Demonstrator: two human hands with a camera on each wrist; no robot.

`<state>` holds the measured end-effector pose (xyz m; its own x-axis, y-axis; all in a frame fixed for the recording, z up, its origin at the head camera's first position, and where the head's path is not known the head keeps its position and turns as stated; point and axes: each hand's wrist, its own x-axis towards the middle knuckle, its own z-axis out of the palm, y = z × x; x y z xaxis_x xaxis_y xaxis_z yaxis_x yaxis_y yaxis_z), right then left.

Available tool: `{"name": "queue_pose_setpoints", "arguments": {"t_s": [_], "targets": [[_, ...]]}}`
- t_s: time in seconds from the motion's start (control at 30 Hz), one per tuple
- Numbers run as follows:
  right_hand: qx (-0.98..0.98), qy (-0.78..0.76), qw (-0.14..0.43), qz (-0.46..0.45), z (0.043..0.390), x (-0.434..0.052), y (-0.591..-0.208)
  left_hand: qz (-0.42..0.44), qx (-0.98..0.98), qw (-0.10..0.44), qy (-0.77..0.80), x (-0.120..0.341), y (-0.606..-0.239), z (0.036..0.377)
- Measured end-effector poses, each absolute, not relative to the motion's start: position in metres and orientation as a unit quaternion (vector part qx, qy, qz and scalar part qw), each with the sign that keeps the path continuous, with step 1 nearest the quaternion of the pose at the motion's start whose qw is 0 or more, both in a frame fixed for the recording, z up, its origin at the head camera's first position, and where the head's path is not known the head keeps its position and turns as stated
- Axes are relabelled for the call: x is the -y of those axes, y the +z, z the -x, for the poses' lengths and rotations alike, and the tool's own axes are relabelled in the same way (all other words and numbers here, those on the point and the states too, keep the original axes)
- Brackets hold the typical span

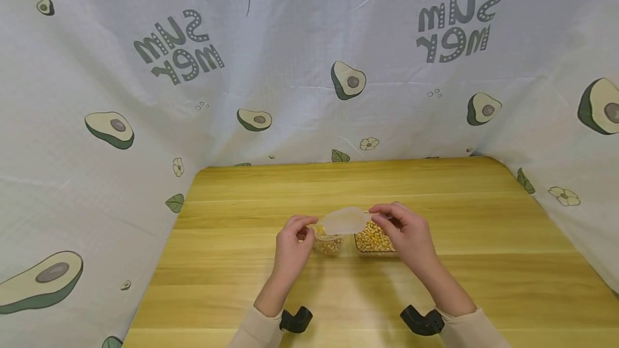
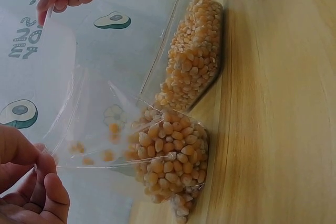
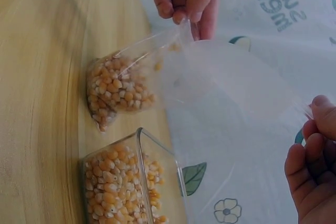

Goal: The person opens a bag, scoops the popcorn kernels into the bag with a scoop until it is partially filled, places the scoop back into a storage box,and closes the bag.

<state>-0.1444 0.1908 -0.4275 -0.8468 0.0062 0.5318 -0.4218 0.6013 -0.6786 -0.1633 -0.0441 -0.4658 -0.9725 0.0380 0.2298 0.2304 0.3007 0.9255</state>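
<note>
Left hand and right hand: fingers each pinch the mouth of a clear bag of corn kernels. Glass container at bag's 3 o'clock, on counter.

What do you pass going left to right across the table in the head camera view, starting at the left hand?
left hand → clear plastic bag of corn kernels → clear container of corn kernels → right hand. Both hands pinch the bag's top edge.
</note>
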Motion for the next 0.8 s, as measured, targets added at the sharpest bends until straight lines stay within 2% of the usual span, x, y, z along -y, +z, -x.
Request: {"name": "queue_pose_setpoints", "arguments": {"t_s": [0.53,0.8], "targets": [[0.848,0.448,0.255,-0.124,0.1447,-0.1963,-0.432,0.085,0.805,0.092,-0.58,0.044,-0.4682,0.1636],[0.843,0.47,0.238,-0.107,0.1403,-0.1997,-0.4308,0.085,0.806,0.085,-0.58,0.0449,-0.4693,0.1635]]}}
